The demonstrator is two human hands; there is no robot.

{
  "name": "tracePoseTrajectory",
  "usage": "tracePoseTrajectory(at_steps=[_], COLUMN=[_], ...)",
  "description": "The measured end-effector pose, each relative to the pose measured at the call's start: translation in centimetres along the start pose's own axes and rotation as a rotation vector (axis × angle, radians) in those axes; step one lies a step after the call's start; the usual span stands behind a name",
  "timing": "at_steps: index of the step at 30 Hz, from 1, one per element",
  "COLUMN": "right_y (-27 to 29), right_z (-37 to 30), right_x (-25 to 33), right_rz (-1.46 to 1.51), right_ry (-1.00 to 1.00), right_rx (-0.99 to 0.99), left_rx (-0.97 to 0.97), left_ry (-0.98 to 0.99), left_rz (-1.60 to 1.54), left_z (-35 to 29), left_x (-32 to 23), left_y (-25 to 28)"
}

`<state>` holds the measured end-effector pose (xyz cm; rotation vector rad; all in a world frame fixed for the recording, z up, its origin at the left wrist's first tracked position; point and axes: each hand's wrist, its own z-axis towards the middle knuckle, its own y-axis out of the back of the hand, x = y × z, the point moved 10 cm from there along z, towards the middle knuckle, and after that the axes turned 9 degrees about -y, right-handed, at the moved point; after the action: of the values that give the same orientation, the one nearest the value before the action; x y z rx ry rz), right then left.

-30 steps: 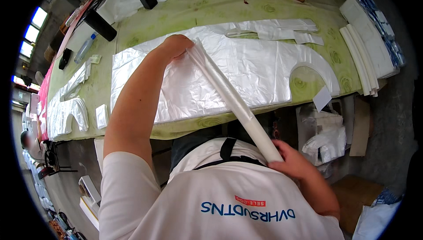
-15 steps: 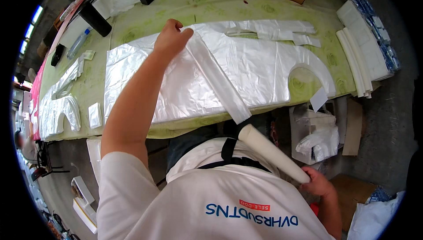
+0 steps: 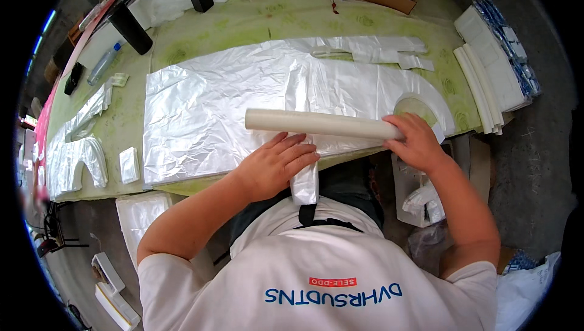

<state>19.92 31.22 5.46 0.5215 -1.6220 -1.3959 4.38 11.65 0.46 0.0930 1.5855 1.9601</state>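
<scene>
My right hand (image 3: 417, 141) grips the right end of a cream-coloured tube (image 3: 322, 123), held crosswise above a large sheet of shiny, translucent white plastic (image 3: 213, 112) on the table. Just below the tube, my left hand (image 3: 280, 161) is open, fingers stretched out. Its fingertips reach over a narrow folded plastic strip (image 3: 305, 185), which runs toward me past the table's near edge. Whether those fingers press on the strip or hover, I cannot tell. Under the tube, part of the strip is hidden. A curved cut-out in the sheet lies beyond my right hand.
Smaller plastic pieces (image 3: 91, 155) and a folded packet (image 3: 129, 165) lie at the left. Beyond them are a bottle (image 3: 103, 65) and a black cylinder (image 3: 131, 29). Rolled cream pieces (image 3: 479, 91) and a white stack (image 3: 493, 57) stand at the right edge. A bin (image 3: 413, 203) sits below.
My right hand has raised the tube from beside my waist to above the sheet. My left hand has let go of the strip's far end and come nearer. The strip now points straight toward me.
</scene>
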Motion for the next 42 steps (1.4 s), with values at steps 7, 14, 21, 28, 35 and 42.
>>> tracePoseTrajectory(at_steps=[7, 14, 21, 28, 35, 42], right_y=[-1.5, -0.7, -6.5, -6.7, -6.6, -11.2], right_z=[6.2, 4.5, -0.3, -0.2, -0.3, 5.5], right_x=[-4.5, 1.1, 11.6, 12.2, 13.8, 9.0], right_rz=[-0.077, -0.166, 0.25, 0.335, 0.332, 0.674], right_ry=[-0.099, 0.159, 0.456, 0.416, 0.516, -0.25], right_rx=[-0.198, -0.474, -0.179, -0.196, -0.186, 0.177], left_rx=[0.011, 0.067, -0.093, -0.202, -0.285, -0.477], left_ry=[0.038, 0.102, 0.101, 0.37, 0.339, 0.635], left_rz=[0.122, 0.087, -0.08, -0.005, -0.052, -0.381], left_z=[0.1, 0.0, 0.3, -1.0, -1.5, -3.7], left_x=[-0.9, -0.6, -1.7, 1.5, 1.8, 4.6], left_y=[-0.1, -1.0, 1.3, 2.4, 2.7, 1.7])
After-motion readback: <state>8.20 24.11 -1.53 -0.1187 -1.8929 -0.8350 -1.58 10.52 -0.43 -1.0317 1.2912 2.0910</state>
